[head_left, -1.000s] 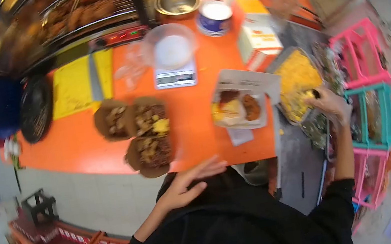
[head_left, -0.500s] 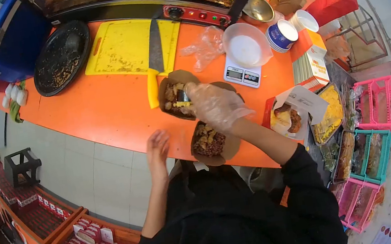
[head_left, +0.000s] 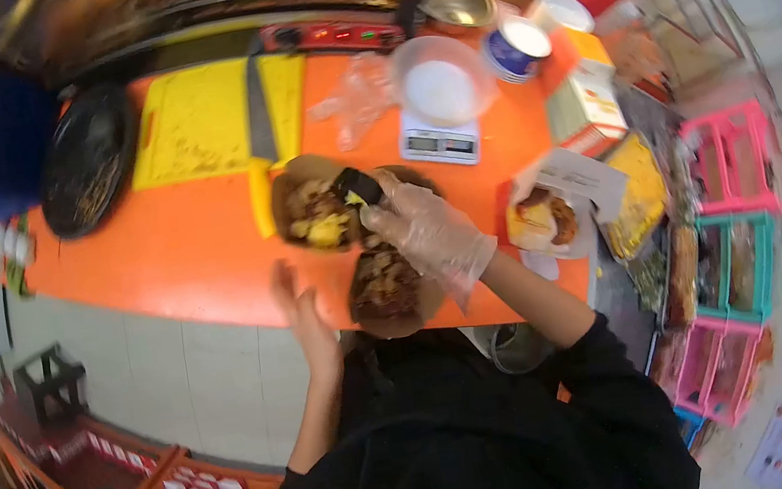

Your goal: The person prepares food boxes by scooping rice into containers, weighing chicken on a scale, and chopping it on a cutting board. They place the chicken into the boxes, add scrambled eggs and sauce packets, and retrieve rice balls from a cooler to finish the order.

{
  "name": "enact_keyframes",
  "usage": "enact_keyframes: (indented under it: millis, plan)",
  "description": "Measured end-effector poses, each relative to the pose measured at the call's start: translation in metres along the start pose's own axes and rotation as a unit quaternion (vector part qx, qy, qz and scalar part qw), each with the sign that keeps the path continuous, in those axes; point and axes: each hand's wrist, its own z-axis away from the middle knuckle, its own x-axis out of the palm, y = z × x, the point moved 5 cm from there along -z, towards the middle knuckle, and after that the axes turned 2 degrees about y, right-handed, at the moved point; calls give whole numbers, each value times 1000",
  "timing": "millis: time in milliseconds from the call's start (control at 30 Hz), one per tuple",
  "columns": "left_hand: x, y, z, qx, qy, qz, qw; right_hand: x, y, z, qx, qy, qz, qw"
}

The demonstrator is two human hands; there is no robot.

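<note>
My right hand (head_left: 425, 234), in a clear plastic glove, is closed on a small black-ended item (head_left: 359, 186) that I cannot fully make out. It is over the right side of a brown food box (head_left: 312, 206) with chopped food and a yellow piece inside. Beneath the hand, another brown box lies largely hidden. Nearer to me, a third box (head_left: 385, 288) holds dark rice with chopped food on top. My bare left hand (head_left: 309, 315) is raised at the table's front edge, empty, fingers apart and somewhat blurred.
On the orange table (head_left: 182, 266) lie a yellow cutting board (head_left: 191, 123), a large knife (head_left: 260, 127) and a black round pan (head_left: 91, 163). A scale (head_left: 439, 141) bears a clear bowl (head_left: 443, 85). An opened burger box (head_left: 548, 211) and a yellow food tray (head_left: 637, 198) are at the right.
The view has shifted, so the table things appear further left. My right hand has tilted back, showing the black-ended item and more of the upper box's food.
</note>
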Motion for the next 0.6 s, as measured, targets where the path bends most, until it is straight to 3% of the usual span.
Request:
enact_keyframes:
  millis: [33,67,100,167,233,300,333,400,433,467,500,567,600]
  plan:
    - [12,24,15,110,32,-70,991,-21,2,9,51,36,-98,993]
    - [31,46,32,221,53,-129,965,-39,8,27,161,2,-332,929]
    - [54,60,47,297,29,-144,943,-55,15,50,240,-24,-550,800]
    - [106,70,76,381,-50,-110,917,-99,41,99,224,28,-593,773]
    - [157,47,104,421,-147,-79,891,-157,69,159,148,240,-627,726]
    - [206,9,124,442,-333,-121,824,-208,131,229,216,440,-520,699]
    - [238,-2,141,445,-399,-139,789,-230,175,263,200,494,-469,704]
    - [302,-35,172,311,-557,-229,735,-263,243,302,188,547,-418,700]
    - [327,-56,184,321,-586,-264,695,-282,262,318,338,534,-93,769]
    - [347,-83,193,329,-611,-299,654,-302,270,324,445,445,241,738]
    - [362,-110,196,330,-613,-301,651,-315,283,325,446,448,238,737]
    - [390,-157,204,367,-630,-377,572,-334,308,309,485,302,297,765]
    - [399,-172,208,389,-597,-447,542,-343,316,301,483,278,325,764]
